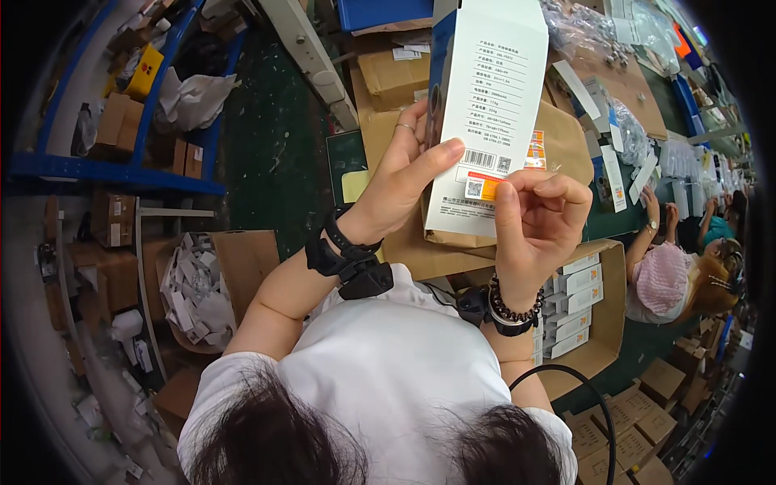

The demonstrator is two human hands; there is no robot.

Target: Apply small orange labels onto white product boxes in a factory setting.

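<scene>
A white and blue product box (491, 89) is tilted up in front of me, its printed back panel facing me. My left hand (412, 166) grips its left side, the thumb lying across the front. On the lower panel sits an orange and white sticker (482, 187). The thumb and fingertips of my right hand (543, 214) pinch the sticker's right end against the box. Behind the box, more orange stickers (537, 149) show on a sheet, partly hidden. Brown cardboard (566, 145) lies underneath.
At my right, an open carton (610, 303) holds stacked white boxes. Another carton (250, 267) at my left is full of white pieces. Blue shelving (145, 174) stands at the far left. People work along the bench on the right, one in a pink top (664, 279).
</scene>
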